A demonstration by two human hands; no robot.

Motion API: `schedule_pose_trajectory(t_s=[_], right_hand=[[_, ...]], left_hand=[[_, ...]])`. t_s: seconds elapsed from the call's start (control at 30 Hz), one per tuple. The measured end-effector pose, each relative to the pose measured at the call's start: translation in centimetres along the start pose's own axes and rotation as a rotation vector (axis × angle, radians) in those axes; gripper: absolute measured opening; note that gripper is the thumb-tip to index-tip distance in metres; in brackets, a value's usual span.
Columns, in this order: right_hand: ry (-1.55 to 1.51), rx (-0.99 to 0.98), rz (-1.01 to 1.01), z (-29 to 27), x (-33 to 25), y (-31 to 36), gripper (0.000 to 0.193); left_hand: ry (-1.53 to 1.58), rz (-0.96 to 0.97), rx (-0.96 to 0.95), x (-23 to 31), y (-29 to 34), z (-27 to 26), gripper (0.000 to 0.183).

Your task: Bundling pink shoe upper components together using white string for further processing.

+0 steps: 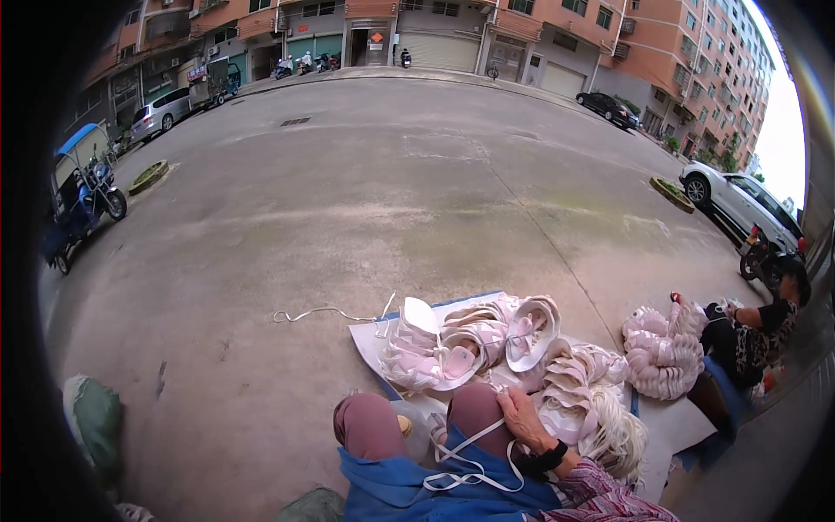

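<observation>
My right hand (524,419), with a dark band at its wrist, rests by my right knee with its fingers curled together; what is between the fingertips is too small to make out. A white shoelace (470,477) loops over the blue cloth (391,487) on my lap and passes close to that hand. Just beyond it lie pink and white shoe uppers (531,335), nested in rows. To the hand's right a bundle of white laces (616,435) hangs beside more stacked uppers (570,378). My left hand is out of view.
The uppers lie on a white and blue sheet (370,344); a loose cord (317,313) trails onto the pavement. At right another person (757,339) sits by a pile of pale pink pieces (665,357). A green sack (94,422) stands at left. Parked vehicles line the yard.
</observation>
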State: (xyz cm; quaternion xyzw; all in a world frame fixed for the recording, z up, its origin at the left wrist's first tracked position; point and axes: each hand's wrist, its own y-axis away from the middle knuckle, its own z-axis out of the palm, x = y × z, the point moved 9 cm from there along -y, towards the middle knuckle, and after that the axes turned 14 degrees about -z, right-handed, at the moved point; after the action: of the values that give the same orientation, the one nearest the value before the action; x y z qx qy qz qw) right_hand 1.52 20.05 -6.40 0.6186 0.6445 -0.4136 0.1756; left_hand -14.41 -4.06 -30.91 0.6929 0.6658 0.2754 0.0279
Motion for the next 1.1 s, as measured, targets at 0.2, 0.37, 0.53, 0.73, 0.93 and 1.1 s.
schedule_pose_trajectory(t_s=[0.2, 0.37, 0.53, 0.73, 0.93, 1.1], right_hand=[[-0.214, -0.021, 0.083, -0.7, 0.2, -0.4, 0.026], [-0.281, -0.085, 0.099, 0.0, 0.7, -1.2, 0.021], [-0.405, -0.093, 0.102, 0.6, 1.5, -1.7, 0.017], [-0.312, -0.166, -0.079, 1.6, 1.0, -1.6, 0.028], [-0.395, -0.226, -0.032, 3.9, -1.5, -2.5, 0.018], [-0.324, -0.255, -0.110, 5.0, -1.1, -2.9, 0.026]], left_hand=[[-0.075, -0.158, -0.011, -3.5, -1.4, -1.2, 0.035], [-0.098, -0.278, -0.015, -5.6, -3.8, -1.3, 0.035], [-0.061, -0.424, -0.009, -9.5, -4.0, -0.7, 0.036], [0.152, -0.542, 0.004, -9.6, 3.0, 3.2, 0.036], [0.820, -0.972, 0.661, -22.1, 54.2, -8.4, 0.026], [1.533, -0.817, 0.857, -21.2, 51.9, -14.0, 0.014]])
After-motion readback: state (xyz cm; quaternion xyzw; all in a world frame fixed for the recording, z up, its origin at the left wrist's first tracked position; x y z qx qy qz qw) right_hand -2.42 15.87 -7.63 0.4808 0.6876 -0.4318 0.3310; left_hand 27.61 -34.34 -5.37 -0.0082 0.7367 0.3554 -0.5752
